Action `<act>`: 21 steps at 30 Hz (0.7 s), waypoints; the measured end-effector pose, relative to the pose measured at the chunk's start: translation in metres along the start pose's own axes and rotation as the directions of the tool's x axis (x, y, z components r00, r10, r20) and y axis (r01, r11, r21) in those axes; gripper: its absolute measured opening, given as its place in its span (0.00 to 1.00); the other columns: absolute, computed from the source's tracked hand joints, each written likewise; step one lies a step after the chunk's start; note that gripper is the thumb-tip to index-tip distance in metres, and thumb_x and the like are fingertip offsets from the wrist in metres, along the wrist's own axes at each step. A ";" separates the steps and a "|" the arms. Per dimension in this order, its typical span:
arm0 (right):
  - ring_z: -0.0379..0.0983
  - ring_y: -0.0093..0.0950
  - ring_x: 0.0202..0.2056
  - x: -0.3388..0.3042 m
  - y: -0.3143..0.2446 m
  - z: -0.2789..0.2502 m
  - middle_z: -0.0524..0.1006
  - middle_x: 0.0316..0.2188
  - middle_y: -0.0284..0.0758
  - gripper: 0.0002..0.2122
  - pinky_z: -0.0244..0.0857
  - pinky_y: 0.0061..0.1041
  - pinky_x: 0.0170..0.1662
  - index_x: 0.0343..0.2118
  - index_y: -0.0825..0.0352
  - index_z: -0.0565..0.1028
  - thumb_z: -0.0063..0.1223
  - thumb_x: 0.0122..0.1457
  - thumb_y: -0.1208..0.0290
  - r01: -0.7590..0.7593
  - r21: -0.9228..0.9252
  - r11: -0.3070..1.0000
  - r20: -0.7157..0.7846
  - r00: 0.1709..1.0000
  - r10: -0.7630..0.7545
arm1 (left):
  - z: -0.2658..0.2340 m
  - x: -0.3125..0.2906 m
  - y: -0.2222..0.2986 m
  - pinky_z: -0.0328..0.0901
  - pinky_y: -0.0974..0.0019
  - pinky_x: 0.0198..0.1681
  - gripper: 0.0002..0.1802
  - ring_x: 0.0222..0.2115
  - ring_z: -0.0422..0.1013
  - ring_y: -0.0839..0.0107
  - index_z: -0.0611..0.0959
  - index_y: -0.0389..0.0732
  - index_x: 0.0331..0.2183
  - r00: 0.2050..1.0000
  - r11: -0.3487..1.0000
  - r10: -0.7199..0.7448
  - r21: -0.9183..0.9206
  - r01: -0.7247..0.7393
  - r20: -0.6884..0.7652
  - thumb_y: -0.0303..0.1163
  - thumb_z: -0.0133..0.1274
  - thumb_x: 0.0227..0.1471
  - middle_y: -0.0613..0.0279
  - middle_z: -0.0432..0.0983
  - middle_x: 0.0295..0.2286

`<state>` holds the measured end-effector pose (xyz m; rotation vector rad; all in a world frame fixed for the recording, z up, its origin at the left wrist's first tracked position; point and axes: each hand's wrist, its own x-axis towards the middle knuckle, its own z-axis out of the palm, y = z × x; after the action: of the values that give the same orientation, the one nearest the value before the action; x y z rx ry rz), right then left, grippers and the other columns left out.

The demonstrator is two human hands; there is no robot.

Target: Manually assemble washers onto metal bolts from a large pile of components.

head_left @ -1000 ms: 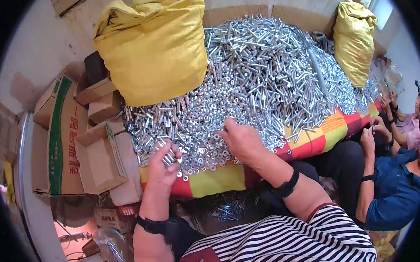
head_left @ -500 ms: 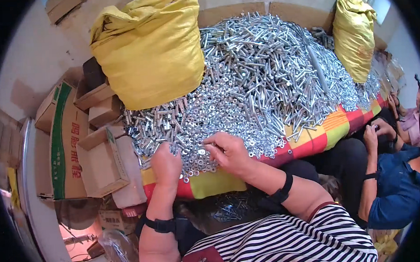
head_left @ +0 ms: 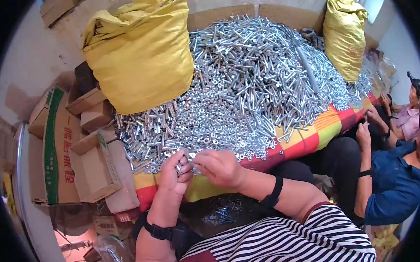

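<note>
2 hands meet at the near edge of a heap of bolts (head_left: 259, 77) and nuts (head_left: 205, 131). Left hand (head_left: 174, 175) is curled with its fingers closed on a small silver bolt (head_left: 180, 168), which sits between the fingertips just left of the right hand (head_left: 218, 167). Right hand's fingertips pinch toward that same piece, so the 2 hands are together, touching or nearly so; whether the right hand grips a nut is too small to tell. Each wrist wears a black band.

Bolts and nuts lie on a red, yellow and orange cloth (head_left: 308, 138). 1 large yellow sack (head_left: 141, 54) rests on the far left of the heap, and a 2nd yellow sack (head_left: 344, 34) stands at the far right. Cardboard boxes (head_left: 91, 159) are stacked to the left. At right, another person in a blue shirt (head_left: 392, 184) sits with hands at the cloth's edge.
</note>
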<state>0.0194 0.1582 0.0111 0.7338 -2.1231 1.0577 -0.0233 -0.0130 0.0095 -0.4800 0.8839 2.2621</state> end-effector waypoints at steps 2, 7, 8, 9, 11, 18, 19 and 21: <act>0.76 0.32 0.24 -0.002 0.003 -0.001 0.76 0.28 0.35 0.10 0.69 0.27 0.24 0.37 0.68 0.74 0.55 0.50 0.78 0.045 -0.060 0.997 0.002 0.999 -0.045 | -0.004 0.002 -0.001 0.48 0.81 0.08 0.11 0.13 0.58 0.83 0.71 0.44 0.23 0.994 0.996 -0.083 -0.040 0.086 0.067 0.35 0.50 0.55 0.72 0.64 0.16; 0.73 0.30 0.21 0.015 -0.003 -0.005 0.74 0.24 0.36 0.16 0.67 0.27 0.21 0.42 0.70 0.74 0.56 0.51 0.70 0.082 -0.249 0.965 0.160 0.986 -0.042 | -0.009 0.007 -0.008 0.47 0.81 0.07 0.11 0.09 0.57 0.82 0.72 0.44 0.24 0.994 0.995 -0.094 0.028 0.092 0.048 0.39 0.49 0.54 0.69 0.66 0.17; 0.72 0.32 0.20 0.015 -0.002 -0.006 0.73 0.22 0.35 0.20 0.66 0.29 0.21 0.45 0.69 0.73 0.58 0.49 0.65 0.020 -0.302 0.953 0.234 0.971 0.054 | -0.002 0.003 -0.008 0.47 0.80 0.06 0.10 0.09 0.57 0.82 0.73 0.43 0.25 0.991 0.992 -0.123 0.001 0.123 0.047 0.38 0.49 0.54 0.67 0.67 0.17; 0.72 0.32 0.20 0.015 0.002 -0.007 0.73 0.22 0.35 0.20 0.66 0.29 0.21 0.45 0.69 0.73 0.58 0.49 0.65 0.020 -0.304 0.953 0.233 0.971 0.054 | 0.002 0.001 -0.008 0.47 0.80 0.06 0.10 0.08 0.56 0.81 0.75 0.43 0.27 0.987 0.988 -0.152 -0.027 0.153 0.045 0.38 0.49 0.53 0.66 0.67 0.17; 0.73 0.36 0.20 0.018 0.015 -0.015 0.73 0.22 0.37 0.18 0.67 0.31 0.23 0.40 0.69 0.74 0.58 0.50 0.62 -0.213 -0.463 0.861 0.035 0.966 0.257 | 0.001 -0.001 -0.003 0.50 0.80 0.06 0.09 0.10 0.59 0.79 0.76 0.41 0.30 0.978 0.983 -0.160 -0.072 0.171 0.137 0.36 0.49 0.52 0.64 0.68 0.19; 0.75 0.44 0.24 0.022 0.071 -0.055 0.75 0.19 0.45 0.11 0.68 0.41 0.26 0.25 0.67 0.67 0.55 0.53 0.66 -0.466 -0.729 0.501 -0.077 0.784 0.617 | -0.051 0.010 0.045 0.52 0.77 0.08 0.13 0.17 0.63 0.79 0.73 0.39 0.39 0.980 0.977 0.194 0.079 -0.197 0.051 0.34 0.53 0.53 0.67 0.67 0.20; 0.75 0.44 0.24 0.022 0.071 -0.052 0.75 0.19 0.45 0.11 0.68 0.41 0.26 0.25 0.67 0.67 0.55 0.53 0.66 -0.465 -0.724 0.509 -0.073 0.785 0.615 | -0.046 0.005 0.048 0.55 0.73 0.10 0.15 0.18 0.66 0.77 0.75 0.37 0.39 0.920 0.879 0.369 0.369 -0.301 -0.129 0.34 0.55 0.50 0.65 0.69 0.20; 0.75 0.42 0.21 0.021 0.068 -0.048 0.76 0.19 0.42 0.03 0.69 0.38 0.25 0.26 0.66 0.68 0.48 0.52 0.75 -0.377 -0.735 0.564 0.001 0.831 0.557 | -0.043 0.003 0.054 0.59 0.69 0.12 0.17 0.18 0.68 0.74 0.76 0.36 0.39 0.788 0.703 0.566 0.641 -0.306 -0.244 0.34 0.58 0.48 0.63 0.72 0.20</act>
<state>-0.0281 0.2291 0.0168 -0.1322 -2.7456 0.2713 -0.0584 -0.0720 0.0027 -0.5200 2.0408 2.1533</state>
